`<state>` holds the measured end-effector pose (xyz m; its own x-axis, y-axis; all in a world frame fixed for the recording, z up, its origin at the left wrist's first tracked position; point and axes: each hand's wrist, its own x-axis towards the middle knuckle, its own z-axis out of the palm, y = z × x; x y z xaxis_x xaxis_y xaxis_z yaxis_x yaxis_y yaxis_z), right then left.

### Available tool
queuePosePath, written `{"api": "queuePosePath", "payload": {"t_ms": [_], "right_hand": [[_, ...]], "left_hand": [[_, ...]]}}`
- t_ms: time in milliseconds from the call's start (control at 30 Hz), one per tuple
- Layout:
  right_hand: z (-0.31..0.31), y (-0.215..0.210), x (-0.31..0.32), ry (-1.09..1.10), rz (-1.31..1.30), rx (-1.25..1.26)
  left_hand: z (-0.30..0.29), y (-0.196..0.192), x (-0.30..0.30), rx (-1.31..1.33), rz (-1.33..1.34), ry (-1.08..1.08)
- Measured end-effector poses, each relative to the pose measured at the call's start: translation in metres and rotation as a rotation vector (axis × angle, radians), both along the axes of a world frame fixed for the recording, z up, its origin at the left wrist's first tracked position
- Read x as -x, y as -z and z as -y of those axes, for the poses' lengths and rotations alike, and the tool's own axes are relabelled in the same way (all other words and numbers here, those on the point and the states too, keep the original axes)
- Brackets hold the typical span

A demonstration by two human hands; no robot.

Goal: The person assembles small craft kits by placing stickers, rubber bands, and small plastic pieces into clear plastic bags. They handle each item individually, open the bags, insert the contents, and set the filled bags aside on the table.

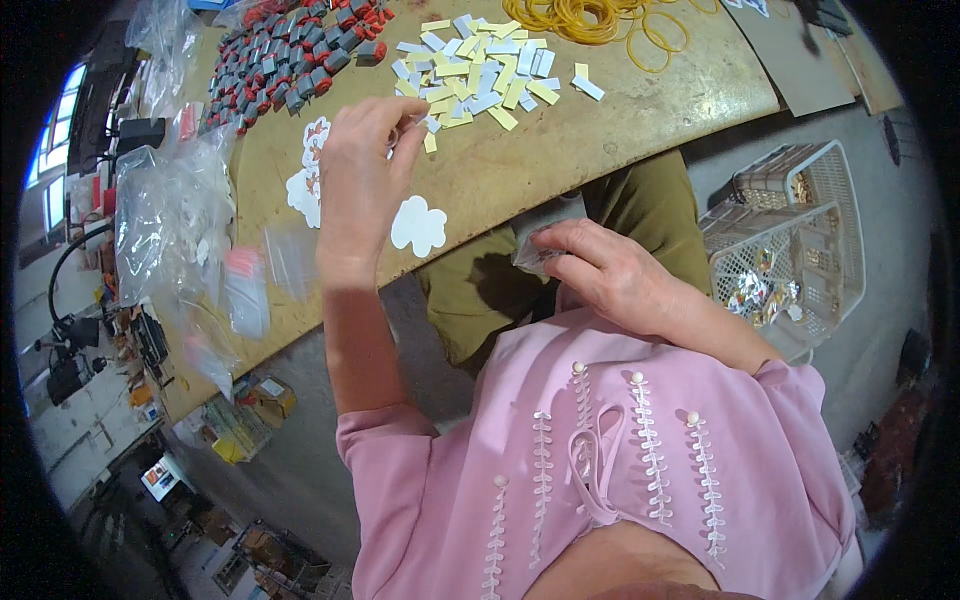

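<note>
My left hand (362, 185) is raised over the table (560, 160), its fingers bent together. Whatever they pinch is mostly hidden behind them. Right below it lies a white cloud-shaped cut-out (418, 226). More white cut-outs (305, 198), some with brownish printing, lie on its other side. Over my lap, my right hand (615, 272) grips a small clear plastic bag (535, 252) by its edge; the bag's contents are unclear. Just beyond my left hand spreads a heap of small yellow and white rectangular pieces (480, 75).
Grey blocks with red ends (285, 62) are piled at the far left. Yellow rubber bands (570, 18) lie at the back. Clear plastic bags (175, 225) cover the table's left side. Plastic baskets (785, 215) with shiny packets stand at right, beyond my knee.
</note>
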<state>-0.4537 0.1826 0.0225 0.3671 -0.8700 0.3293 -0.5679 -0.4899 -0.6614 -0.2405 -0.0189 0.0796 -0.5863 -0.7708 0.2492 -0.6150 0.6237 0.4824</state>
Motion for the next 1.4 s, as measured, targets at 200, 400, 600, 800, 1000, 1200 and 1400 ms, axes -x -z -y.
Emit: {"api": "queuePosePath", "payload": {"t_ms": [200,400,600,800,1000,1200,1400], "right_hand": [[-0.001,-0.002,0.008,0.021,0.011,-0.036],[0.000,-0.003,0.006,0.028,0.019,0.015],[0.001,-0.005,0.002,0.008,0.018,0.005],[0.010,-0.018,0.002,0.088,0.083,0.045],[0.020,-0.036,-0.006,0.054,0.106,0.100],[0.018,-0.031,-0.005,0.074,0.087,0.081],[0.018,-0.034,0.003,0.070,0.040,0.097]], "left_hand": [[0.001,-0.010,0.006,-0.108,0.088,-0.029],[-0.009,0.000,0.003,-0.037,0.072,-0.027],[-0.015,-0.002,-0.007,-0.060,0.000,-0.100],[-0.072,-0.012,-0.002,-0.601,-0.622,-0.148],[-0.119,-0.003,0.007,-0.082,-0.372,0.023],[-0.120,0.001,-0.008,-0.134,-0.478,-0.022],[-0.103,-0.005,-0.018,-0.217,-0.462,-0.117]]}}
